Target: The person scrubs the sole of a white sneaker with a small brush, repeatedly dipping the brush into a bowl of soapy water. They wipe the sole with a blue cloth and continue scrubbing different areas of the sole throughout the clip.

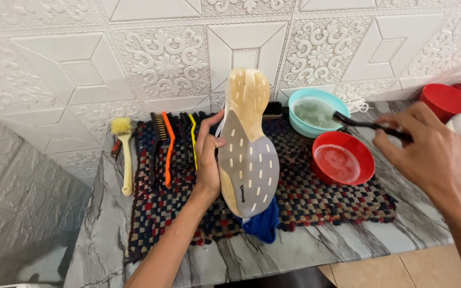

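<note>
packages: none in view | labels: small dark mark on the grey sole of the shoe (pixel 247 154), mid-scene | signs: none | screens: none

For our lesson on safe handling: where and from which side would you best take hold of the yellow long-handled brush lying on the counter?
Grip the yellow brush at the middle of its long straight handle, coming from above and from its left side. It lies flat with its bristle head toward the wall, and the woven mat with other brushes crowds its right side, while the marble counter on the left is open.
</note>
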